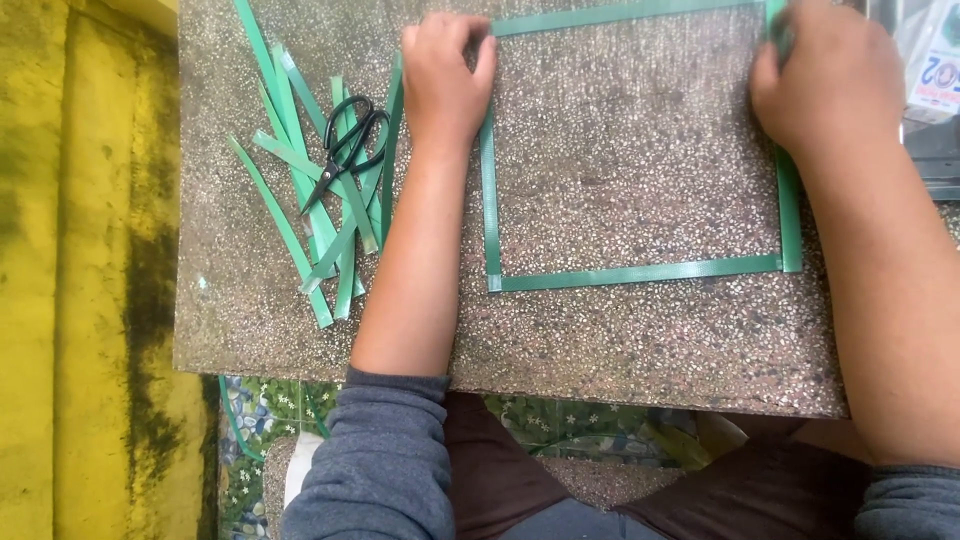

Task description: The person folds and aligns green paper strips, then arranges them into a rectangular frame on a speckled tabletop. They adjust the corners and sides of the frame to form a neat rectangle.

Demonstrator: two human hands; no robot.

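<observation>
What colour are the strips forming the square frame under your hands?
Green, glossy plastic strips, clearest in the head view against the speckled stone slab.

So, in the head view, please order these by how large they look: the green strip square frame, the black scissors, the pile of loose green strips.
1. Green strip square frame, clearly largest.
2. Pile of loose green strips.
3. Black scissors, smallest; they lie on the pile.

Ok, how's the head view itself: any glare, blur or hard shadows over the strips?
Head view: soft, even daylight; faint sheen on the green strip frame; sharp around the scissors; right hand slightly smeared at the top edge; left hand casts only a soft shadow.
</observation>
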